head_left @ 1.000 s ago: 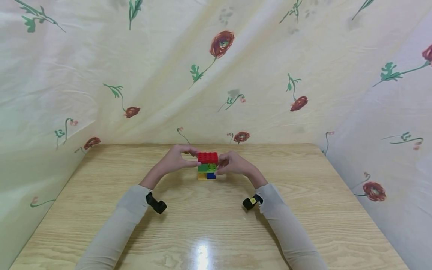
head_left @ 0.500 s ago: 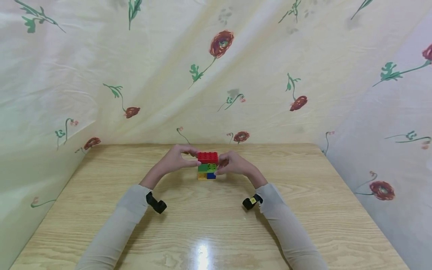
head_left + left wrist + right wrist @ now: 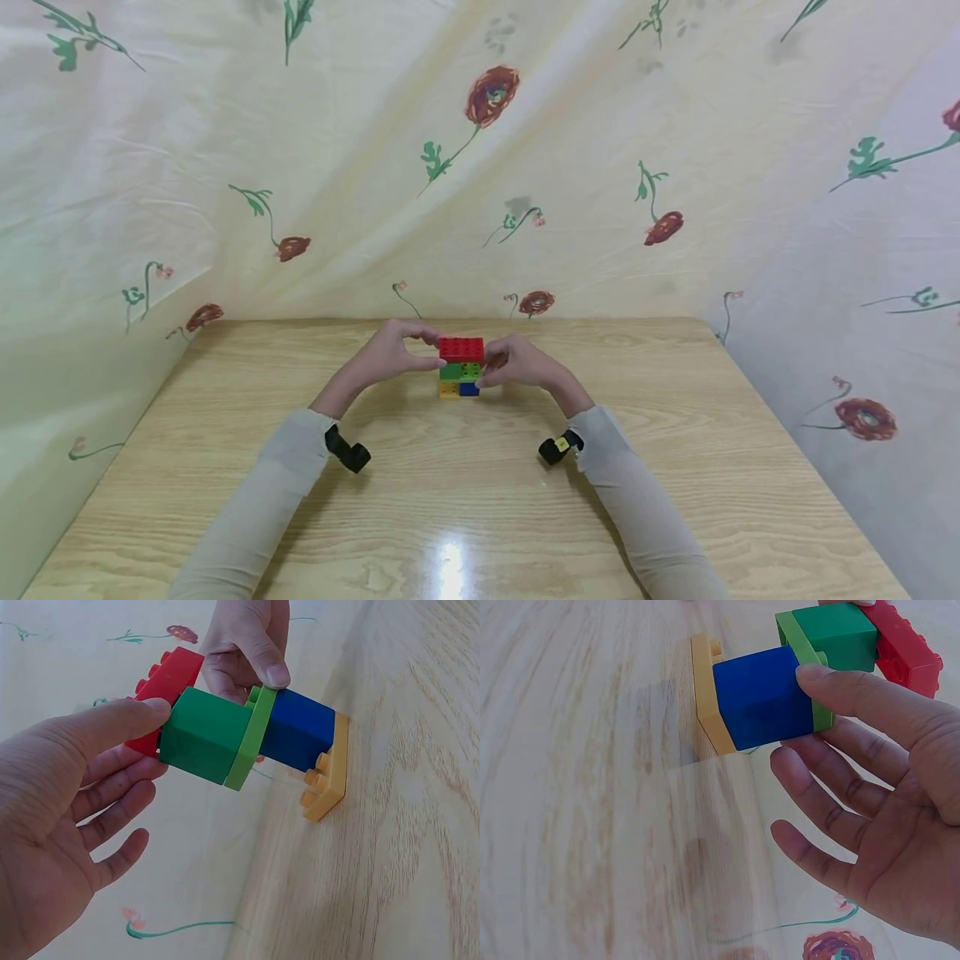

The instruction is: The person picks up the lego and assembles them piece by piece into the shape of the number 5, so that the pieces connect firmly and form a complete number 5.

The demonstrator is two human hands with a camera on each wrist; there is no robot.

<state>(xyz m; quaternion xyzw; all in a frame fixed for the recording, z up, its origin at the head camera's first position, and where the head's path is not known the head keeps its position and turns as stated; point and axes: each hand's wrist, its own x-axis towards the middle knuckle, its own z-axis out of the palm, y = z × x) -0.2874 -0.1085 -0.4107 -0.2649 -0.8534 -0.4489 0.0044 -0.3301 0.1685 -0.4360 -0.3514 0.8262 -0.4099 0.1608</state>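
Note:
A stack of toy bricks stands on the table between both hands: a yellow plate [image 3: 330,780] at the bottom, a blue brick [image 3: 763,697] on its right part, a light green plate [image 3: 251,739], a dark green brick [image 3: 206,735] to the left, and a red brick [image 3: 461,348] on top. The left hand [image 3: 388,352] pinches the red brick, thumb at its join with the dark green brick. From the other side the right hand [image 3: 521,363] grips the stack, its thumb on the top edge of the blue brick and the light green plate.
The wooden table [image 3: 450,467] reaches back to a flowered cloth [image 3: 360,167] hanging behind and at both sides. A black wrist camera is strapped to each wrist, the left [image 3: 348,450] and the right [image 3: 558,447].

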